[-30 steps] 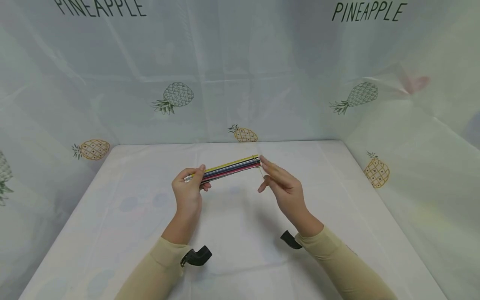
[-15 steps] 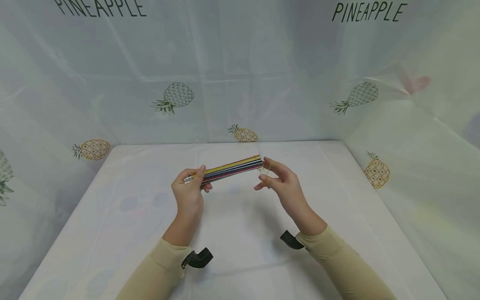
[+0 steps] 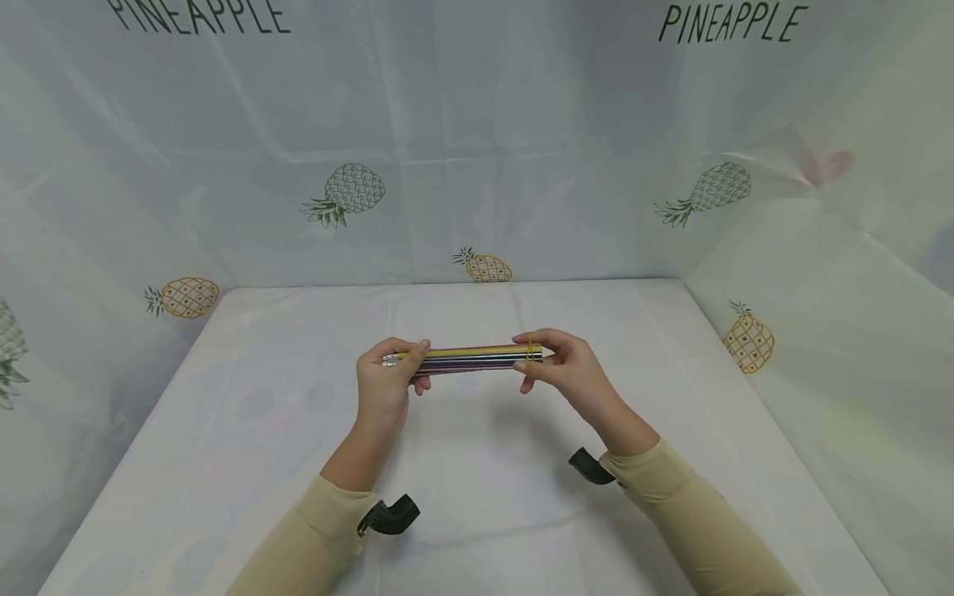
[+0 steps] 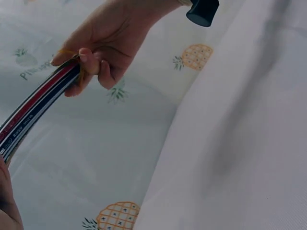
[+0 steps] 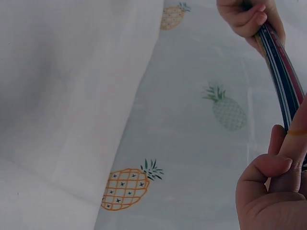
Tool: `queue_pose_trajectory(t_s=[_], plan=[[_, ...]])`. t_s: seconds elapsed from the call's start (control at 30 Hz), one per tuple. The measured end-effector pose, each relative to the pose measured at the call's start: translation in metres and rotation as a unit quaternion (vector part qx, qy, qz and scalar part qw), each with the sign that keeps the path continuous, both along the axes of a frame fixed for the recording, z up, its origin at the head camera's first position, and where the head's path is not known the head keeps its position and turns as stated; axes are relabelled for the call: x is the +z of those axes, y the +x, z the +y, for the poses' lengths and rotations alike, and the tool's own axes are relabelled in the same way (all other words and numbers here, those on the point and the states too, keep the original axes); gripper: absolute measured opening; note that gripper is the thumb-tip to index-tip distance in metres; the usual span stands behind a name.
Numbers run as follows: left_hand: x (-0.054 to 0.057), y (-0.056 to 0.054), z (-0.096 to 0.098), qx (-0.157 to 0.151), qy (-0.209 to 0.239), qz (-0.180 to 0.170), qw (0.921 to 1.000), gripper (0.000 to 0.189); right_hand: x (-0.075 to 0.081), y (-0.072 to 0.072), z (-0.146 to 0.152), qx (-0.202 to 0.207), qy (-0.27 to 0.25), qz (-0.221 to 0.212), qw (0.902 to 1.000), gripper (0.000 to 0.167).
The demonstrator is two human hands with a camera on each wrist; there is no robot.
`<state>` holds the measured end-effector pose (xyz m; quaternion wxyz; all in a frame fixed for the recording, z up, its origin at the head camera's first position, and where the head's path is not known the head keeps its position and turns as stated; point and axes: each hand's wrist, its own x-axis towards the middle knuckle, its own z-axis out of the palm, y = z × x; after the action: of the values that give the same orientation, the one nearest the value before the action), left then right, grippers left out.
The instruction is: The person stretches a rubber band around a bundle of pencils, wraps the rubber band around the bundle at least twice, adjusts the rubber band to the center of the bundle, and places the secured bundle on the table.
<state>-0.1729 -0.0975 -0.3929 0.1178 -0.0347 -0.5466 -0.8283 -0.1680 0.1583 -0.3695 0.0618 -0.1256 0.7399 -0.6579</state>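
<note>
Presently: one pencil bundle (image 3: 469,358), held in the air just toward 6 o'clock from the head view's centre, its length running nearly level from 9 to 3 o'clock. Half a second earlier its free end was tipped toward 2 o'clock. One yellow band (image 3: 530,351): previously drawn out past that end to the fingers, now around the bundle near its 3 o'clock end; the right wrist view shows a strand crossing a finger as well.

Setting: white table (image 3: 477,480), far edge at 12 o'clock from the bundle, side edges well apart from both hands at 9 and 3; its surface spreads toward 6 o'clock, between the forearms. Pineapple-print sheeting (image 3: 477,190) rises beyond the far edge.

Left hand (image 3: 383,385): clamped on the bundle's 9 o'clock end, thumb laid over it, pale tips showing past the grip. Right hand (image 3: 570,372): thumb and fingers pinching the banded end, wrist bent in from 5 o'clock. Both forearms in beige sleeves (image 3: 301,538), reaching up from 7 and 5 o'clock.
</note>
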Motion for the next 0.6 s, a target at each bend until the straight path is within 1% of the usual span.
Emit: queue_pose_trajectory(t_s=[0.13,0.2,0.3,0.4,0.53,0.6], plan=[[-0.0004,0.0002,0.001,-0.009,-0.002,-0.014,0.9999,0.014,0.0005,-0.0001,0.0014,0.007,0.014,0.01,0.9998,0.035],[-0.0002,0.0001,0.0016,-0.009,-0.007,-0.018,0.9998,0.013,0.0008,0.0,0.0012,0.007,0.016,0.023,0.9996,0.034],[0.0001,0.0003,0.0028,-0.003,-0.017,-0.022,0.9996,0.014,-0.0003,0.0009,0.0007,0.001,0.01,0.047,0.9989,0.036],[0.0001,0.0002,0.0036,0.008,-0.029,-0.021,0.9993,0.015,-0.0019,0.0028,-0.0005,-0.003,-0.011,0.073,0.9973,0.04],[-0.0003,0.0002,0.0045,0.02,-0.029,-0.012,0.9993,0.016,-0.0036,0.0053,-0.003,-0.004,-0.048,0.11,0.9928,0.045],[0.0,0.0002,0.0052,0.024,-0.025,-0.007,0.9994,0.017,-0.0042,0.0064,-0.0044,-0.006,-0.067,0.12,0.9905,0.049]])
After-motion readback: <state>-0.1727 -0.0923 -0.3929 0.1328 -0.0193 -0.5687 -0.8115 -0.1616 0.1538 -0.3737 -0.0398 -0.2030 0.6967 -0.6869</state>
